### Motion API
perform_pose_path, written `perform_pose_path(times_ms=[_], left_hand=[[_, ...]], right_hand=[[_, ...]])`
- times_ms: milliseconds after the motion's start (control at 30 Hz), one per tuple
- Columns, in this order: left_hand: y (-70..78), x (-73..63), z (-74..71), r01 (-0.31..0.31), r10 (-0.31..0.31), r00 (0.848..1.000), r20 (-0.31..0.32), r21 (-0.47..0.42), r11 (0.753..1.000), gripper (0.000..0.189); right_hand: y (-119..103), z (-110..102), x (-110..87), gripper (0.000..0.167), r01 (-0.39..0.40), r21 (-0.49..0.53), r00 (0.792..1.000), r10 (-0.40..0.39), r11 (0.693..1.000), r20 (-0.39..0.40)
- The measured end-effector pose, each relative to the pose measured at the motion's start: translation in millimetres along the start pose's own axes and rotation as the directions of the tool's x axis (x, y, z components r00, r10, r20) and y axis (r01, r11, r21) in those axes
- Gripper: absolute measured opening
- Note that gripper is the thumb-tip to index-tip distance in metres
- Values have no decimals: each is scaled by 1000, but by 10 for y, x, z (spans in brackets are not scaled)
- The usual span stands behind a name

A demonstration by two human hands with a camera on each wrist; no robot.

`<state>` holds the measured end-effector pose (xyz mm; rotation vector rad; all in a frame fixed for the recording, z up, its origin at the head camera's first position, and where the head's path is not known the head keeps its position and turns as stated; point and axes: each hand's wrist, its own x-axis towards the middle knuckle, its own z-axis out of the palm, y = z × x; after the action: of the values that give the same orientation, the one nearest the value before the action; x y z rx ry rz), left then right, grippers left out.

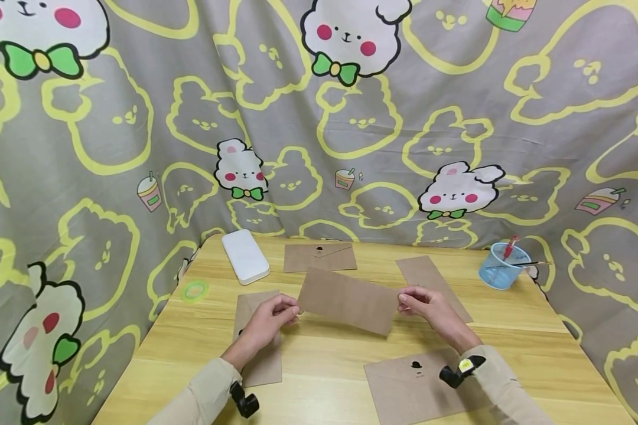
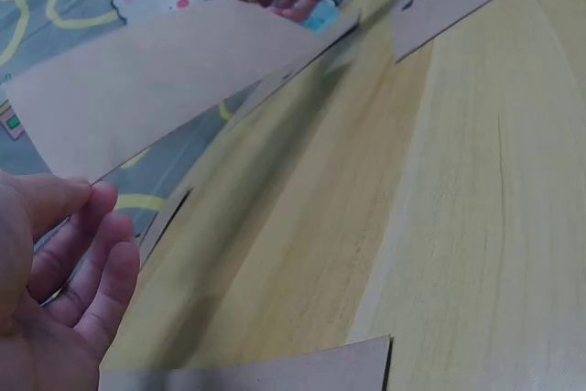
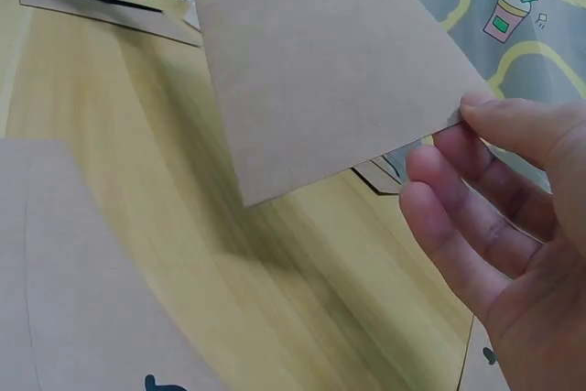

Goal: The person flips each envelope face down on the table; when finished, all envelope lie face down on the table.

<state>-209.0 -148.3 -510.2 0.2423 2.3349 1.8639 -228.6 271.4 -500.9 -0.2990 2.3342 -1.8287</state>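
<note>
Brown envelope held up between two hands

Near the middle of the head view, a plain brown envelope (image 1: 348, 301) is lifted clear of the wooden surface (image 1: 321, 372), its right end dipping lower in the frame. The left hand (image 1: 268, 319) pinches its left end between thumb and fingers; the right hand (image 1: 429, 306) pinches the opposite end the same way.

Four more brown pieces lie around it: a flapped envelope (image 1: 324, 263) at upper centre, a left envelope (image 1: 266, 366) partly behind the left hand, a slim piece (image 1: 417, 271) to the right, and a hat-printed envelope (image 1: 404, 392) at lower right, partly covered by the right sleeve (image 1: 502, 383). A white case (image 1: 246, 257) sits upper left; a blue cup (image 1: 500, 271) holding a red pen (image 1: 510, 247) stands at right.
</note>
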Motion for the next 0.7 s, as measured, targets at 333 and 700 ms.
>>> perform_pose_path(times_ms=[333, 700], left_hand=[[-73, 26, 27, 22, -21, 1000, 17, -66, 998, 27], [-113, 7, 127, 33, -33, 999, -11, 52, 998, 19]], right_hand=[[91, 76, 64, 42, 22, 90, 998, -17, 996, -55], [215, 73, 97, 42, -11, 71, 998, 15, 997, -56]])
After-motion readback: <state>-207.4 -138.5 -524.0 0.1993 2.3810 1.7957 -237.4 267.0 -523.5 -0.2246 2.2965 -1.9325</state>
